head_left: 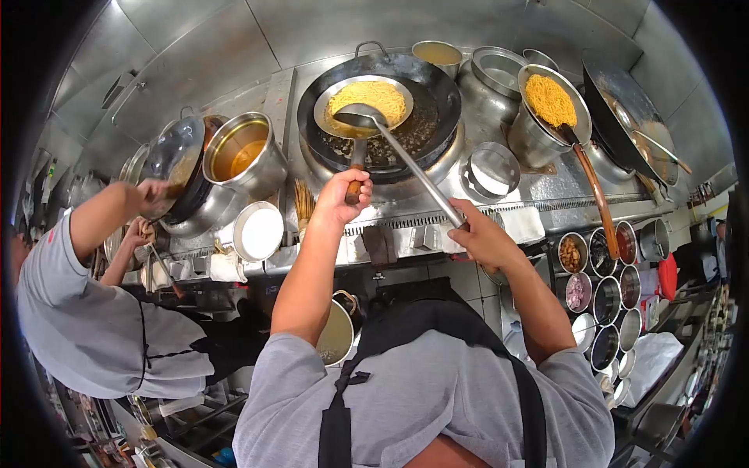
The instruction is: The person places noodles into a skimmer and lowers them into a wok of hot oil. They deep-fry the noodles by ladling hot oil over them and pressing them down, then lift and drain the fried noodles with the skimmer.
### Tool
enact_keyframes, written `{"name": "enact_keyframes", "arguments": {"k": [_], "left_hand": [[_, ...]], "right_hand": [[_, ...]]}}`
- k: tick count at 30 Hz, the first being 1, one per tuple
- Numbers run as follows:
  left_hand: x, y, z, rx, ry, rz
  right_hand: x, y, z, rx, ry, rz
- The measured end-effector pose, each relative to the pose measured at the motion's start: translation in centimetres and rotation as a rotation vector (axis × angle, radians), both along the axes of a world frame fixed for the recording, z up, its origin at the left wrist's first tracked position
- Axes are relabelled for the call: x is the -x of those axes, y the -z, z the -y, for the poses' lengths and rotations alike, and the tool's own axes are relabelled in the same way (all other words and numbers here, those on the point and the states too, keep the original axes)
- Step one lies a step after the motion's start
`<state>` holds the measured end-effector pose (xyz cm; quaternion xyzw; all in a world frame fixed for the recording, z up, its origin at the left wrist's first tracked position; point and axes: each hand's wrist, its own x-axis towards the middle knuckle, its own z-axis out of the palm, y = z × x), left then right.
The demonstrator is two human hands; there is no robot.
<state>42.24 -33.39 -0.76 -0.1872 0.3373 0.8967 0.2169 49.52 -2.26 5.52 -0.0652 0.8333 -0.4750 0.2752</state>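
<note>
My left hand [347,198] is closed round the wooden handle of a round strainer [321,114]. The strainer sits over a black wok [434,92] and holds yellow noodles [376,95]. Dark, bubbly liquid shows in the wok beneath it. In my right hand [485,235] is the end of a long-handled metal ladle [413,165]. The ladle's bowl lies over the near side of the strainer, against or just above the noodles; I cannot tell whether it touches them.
Right of the wok, a second strainer [596,186] with noodles [549,99] rests on a metal pot [527,144]. Further right is another wok [616,93]. A pot of amber liquid [248,156] stands left. A co-worker [101,312] works there. Several ingredient tins [606,300] line the right.
</note>
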Motion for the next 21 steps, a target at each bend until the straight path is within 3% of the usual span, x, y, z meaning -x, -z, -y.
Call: {"name": "enact_keyframes", "arguments": {"k": [4, 10, 13, 16, 21], "left_hand": [[-0.2, -1.0, -0.7, 0.039, -0.066, 0.024], [0.1, 0.1, 0.1, -0.128, 0.018, 0.008], [-0.8, -0.7, -0.5, -0.151, -0.004, -0.011], [-1.2, -1.2, -0.9, -0.246, 0.026, -0.034], [-2.0, -2.6, -2.1, -0.168, 0.002, -0.060]], "right_hand": [[-0.3, -0.3, -0.5, 0.021, 0.074, -0.093], [-0.8, -0.3, -3.2, 0.057, 0.126, -0.271], [-1.6, -4.7, -4.2, -0.015, 0.142, -0.181], [-1.4, -6.7, -5.8, -0.112, 0.108, -0.240], [-1.9, -11.0, -6.5, -0.191, 0.054, -0.332]]}}
